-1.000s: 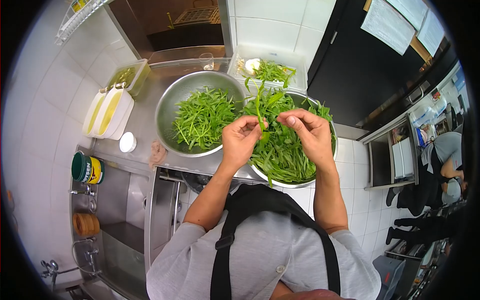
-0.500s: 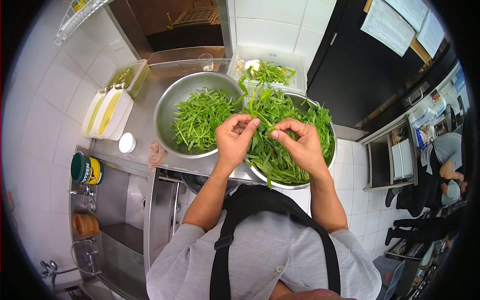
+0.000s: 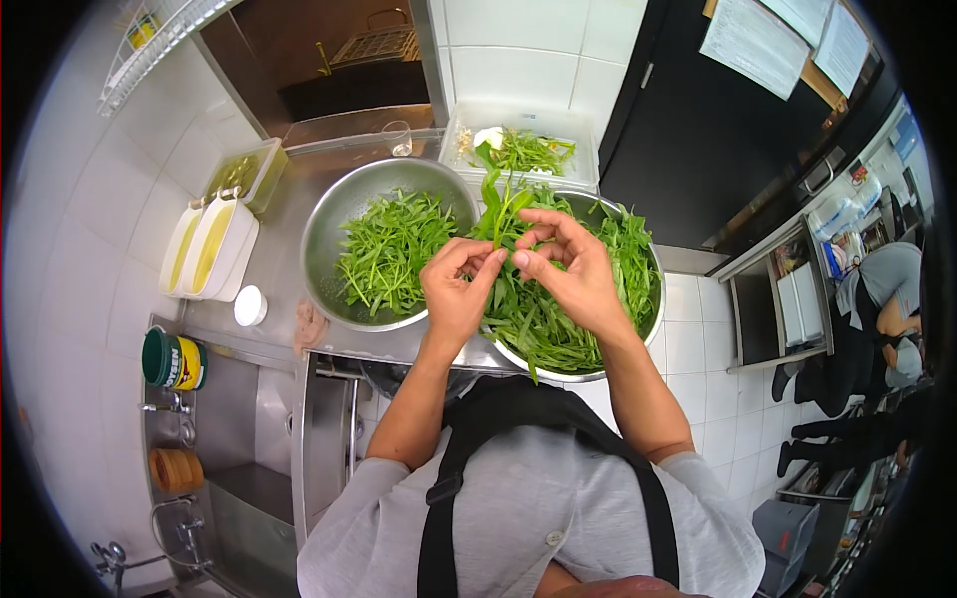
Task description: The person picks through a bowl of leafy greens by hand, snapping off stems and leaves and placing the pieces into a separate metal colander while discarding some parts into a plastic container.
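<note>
My left hand (image 3: 459, 289) pinches the stem of a leafy green sprig (image 3: 495, 214), which looks like water spinach, between thumb and fingertips. Close beside it, my right hand (image 3: 573, 269) has its fingers curved, with a gap between thumb and fingers and nothing visible in them. Beneath both hands, a heap of long-leaved greens (image 3: 543, 324) fills the right metal bowl (image 3: 660, 299). The left metal bowl (image 3: 324, 214) holds a smaller pile of picked greens (image 3: 394, 249).
Behind the bowls, a clear plastic tub (image 3: 588, 149) holds stems and scraps. A drinking glass (image 3: 398, 140), white containers (image 3: 214, 244), a small white cup (image 3: 250, 306) and a cloth (image 3: 310, 327) sit leftward. A sink (image 3: 249, 429) lies at left; co-workers (image 3: 882, 309) are at far right.
My right hand has moved up and left, nearer my left hand, and its fingers have come away from the stem part they pinched. The left hand still grips the sprig.
</note>
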`<action>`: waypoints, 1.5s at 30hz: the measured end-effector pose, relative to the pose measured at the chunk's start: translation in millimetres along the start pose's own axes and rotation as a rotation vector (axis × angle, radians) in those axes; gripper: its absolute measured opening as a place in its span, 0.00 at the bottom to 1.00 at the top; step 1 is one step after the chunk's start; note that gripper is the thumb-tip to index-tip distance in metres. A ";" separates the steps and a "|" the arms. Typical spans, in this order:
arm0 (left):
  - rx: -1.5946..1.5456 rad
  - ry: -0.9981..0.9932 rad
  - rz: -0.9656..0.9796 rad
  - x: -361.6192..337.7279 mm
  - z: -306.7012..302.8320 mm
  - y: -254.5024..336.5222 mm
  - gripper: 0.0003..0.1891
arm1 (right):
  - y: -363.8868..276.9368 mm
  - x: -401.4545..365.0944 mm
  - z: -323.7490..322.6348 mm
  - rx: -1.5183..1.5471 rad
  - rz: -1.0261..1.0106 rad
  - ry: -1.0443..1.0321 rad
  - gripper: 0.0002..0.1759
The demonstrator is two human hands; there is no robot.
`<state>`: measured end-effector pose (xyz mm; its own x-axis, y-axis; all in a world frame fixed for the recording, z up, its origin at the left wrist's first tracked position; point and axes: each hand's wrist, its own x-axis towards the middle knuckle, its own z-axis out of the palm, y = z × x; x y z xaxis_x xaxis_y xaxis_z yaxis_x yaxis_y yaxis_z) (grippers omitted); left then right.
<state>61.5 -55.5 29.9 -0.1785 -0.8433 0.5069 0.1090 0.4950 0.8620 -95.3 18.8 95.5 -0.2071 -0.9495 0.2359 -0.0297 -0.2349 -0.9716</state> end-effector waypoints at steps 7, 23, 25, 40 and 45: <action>0.059 -0.017 0.015 -1.5 -1.6 -1.6 0.05 | 16.0 11.6 6.9 -0.116 -0.056 0.070 0.09; -0.396 -0.150 -0.368 -10.3 5.9 -7.0 0.07 | 30.4 10.0 -9.7 -0.281 0.048 -0.035 0.06; -0.395 -0.142 -0.385 -10.3 6.0 -6.1 0.09 | 29.7 10.8 -8.7 -0.269 0.043 -0.037 0.06; -0.376 -0.083 -0.494 -10.1 -2.0 -11.1 0.10 | 49.0 2.2 3.8 -0.218 0.061 0.008 0.12; -0.332 -0.143 -0.488 -18.3 -4.8 -13.6 0.11 | 52.6 -3.7 10.3 -0.025 0.083 0.064 0.08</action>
<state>68.0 -47.8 8.9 -0.4121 -0.9086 0.0685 0.2765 -0.0530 0.9596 -86.0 7.8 43.7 -0.2715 -0.9502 0.1531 -0.0337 -0.1496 -0.9882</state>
